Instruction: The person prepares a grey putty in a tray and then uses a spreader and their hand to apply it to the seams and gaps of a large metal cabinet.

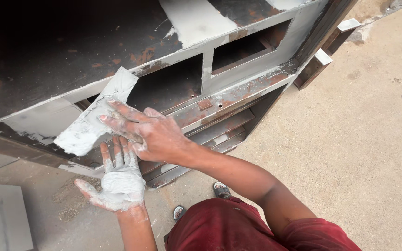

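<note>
Head view: I see rusty metal cabinet [238,88] lying on concrete floor [359,139], compartments hollow, grey putty smeared along frame. Right hand [147,132] presses flat, crumpled grey-coated sheet [94,121] against cabinet edge. Left hand [119,183] released, palm up, putty-caked, just below.

The large welded metal cabinet frame [238,88] is dark with rust-orange patches and pale grey putty smears. The flat putty-coated scraper sheet [91,118] is whitish grey. Grey paste coats the left hand [117,183]. The shorts [238,230] are dark red.
</note>
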